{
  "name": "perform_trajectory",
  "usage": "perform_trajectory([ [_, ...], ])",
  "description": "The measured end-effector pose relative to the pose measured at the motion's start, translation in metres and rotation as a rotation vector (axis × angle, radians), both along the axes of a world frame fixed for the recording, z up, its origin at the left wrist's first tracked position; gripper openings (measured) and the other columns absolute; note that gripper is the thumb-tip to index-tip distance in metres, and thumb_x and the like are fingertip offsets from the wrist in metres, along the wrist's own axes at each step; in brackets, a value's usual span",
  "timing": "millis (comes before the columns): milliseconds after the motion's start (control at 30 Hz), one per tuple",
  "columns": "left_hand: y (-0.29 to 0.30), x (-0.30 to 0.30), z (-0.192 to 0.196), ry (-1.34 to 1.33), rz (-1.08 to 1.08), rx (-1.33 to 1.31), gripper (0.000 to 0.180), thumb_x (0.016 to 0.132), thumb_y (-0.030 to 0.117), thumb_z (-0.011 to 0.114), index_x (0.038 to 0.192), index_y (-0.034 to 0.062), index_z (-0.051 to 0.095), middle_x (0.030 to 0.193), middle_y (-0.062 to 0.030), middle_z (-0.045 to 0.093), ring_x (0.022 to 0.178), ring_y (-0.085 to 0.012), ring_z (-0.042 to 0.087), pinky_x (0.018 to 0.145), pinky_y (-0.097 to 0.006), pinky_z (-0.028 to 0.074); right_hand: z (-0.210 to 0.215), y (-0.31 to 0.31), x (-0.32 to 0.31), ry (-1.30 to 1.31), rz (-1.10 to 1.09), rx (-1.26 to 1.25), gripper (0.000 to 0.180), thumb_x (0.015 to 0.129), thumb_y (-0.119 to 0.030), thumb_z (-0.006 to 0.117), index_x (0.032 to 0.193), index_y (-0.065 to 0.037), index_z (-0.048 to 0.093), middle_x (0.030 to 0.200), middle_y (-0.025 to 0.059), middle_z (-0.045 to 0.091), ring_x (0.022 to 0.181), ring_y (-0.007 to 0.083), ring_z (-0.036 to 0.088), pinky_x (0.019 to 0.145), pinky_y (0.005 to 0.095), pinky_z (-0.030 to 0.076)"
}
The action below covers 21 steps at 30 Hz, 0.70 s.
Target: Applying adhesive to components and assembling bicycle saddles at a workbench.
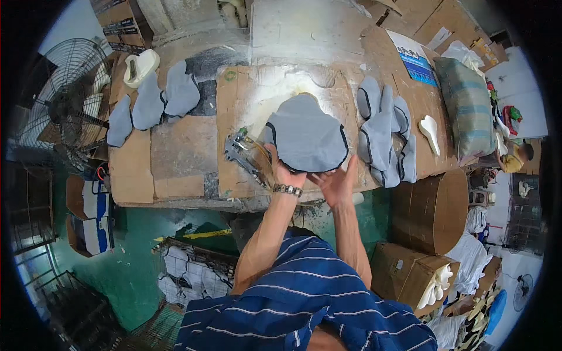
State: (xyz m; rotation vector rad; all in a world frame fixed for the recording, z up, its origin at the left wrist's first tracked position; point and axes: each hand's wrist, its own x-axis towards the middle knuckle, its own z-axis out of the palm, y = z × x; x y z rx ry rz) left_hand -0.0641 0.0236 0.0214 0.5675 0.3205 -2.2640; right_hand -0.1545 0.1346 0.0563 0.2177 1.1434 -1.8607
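A wide grey saddle-shaped cover [307,131] with black edging lies over the white-dusted cardboard in front of me, a yellowish tip showing at its far end. My left hand [284,174], with a beaded bracelet at the wrist, grips its near left edge. At the near right edge my right hand [336,186] holds the same cover, its fingers partly hidden underneath. Just left of my left hand rests a metal spray gun [243,155] with a thin hose. Several narrower grey covers [380,131] are piled to the right, and more grey covers [149,102] lie at the left.
White saddle-shaped shells [140,67] [429,134] rest at both sides of the cardboard-covered table [181,146]. A large fan [64,99] stands left, a striped bundle [465,108] right. Cardboard boxes [404,275] and a wire crate [193,272] are on the floor.
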Motion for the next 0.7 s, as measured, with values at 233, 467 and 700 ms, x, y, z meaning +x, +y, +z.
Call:
perform_trajectory([
  [233, 0.007, -0.004, -0.003, -0.026, -0.025, -0.001, 0.076, 0.095, 0.066, 0.063, 0.149, 0.012, 0.054, 0.15, -0.0045, 0.057, 0.135, -0.0296, 0.053, 0.115, -0.05, 0.042, -0.015, -0.025, -0.004, -0.239, -0.07, -0.144, 0.08, 0.097, -0.073, 0.049, 0.156, -0.019, 0.046, 0.158, 0.004, 0.05, 0.143, 0.0313, 0.047, 0.115, 0.0535, 0.039],
  [467, -0.004, -0.004, -0.001, -0.013, -0.06, 0.018, 0.073, 0.098, 0.068, 0.055, 0.148, 0.0143, 0.055, 0.152, -0.0047, 0.056, 0.138, -0.0315, 0.051, 0.116, -0.056, 0.039, -0.011, -0.02, -0.003, -0.385, -0.229, -0.081, 0.076, 0.099, -0.066, 0.053, 0.152, -0.012, 0.049, 0.151, 0.0097, 0.055, 0.137, 0.0329, 0.052, 0.116, 0.0527, 0.04],
  [700, -0.022, -0.012, 0.015, -0.173, -0.154, -0.062, 0.078, 0.093, 0.076, 0.056, 0.15, 0.0215, 0.054, 0.155, -0.0022, 0.053, 0.142, -0.0293, 0.047, 0.117, -0.058, 0.038, -0.015, -0.043, -0.058, -0.445, -0.213, -0.145, 0.059, 0.098, -0.059, 0.06, 0.134, -0.014, 0.067, 0.144, 0.0065, 0.064, 0.135, 0.0287, 0.058, 0.114, 0.0523, 0.045],
])
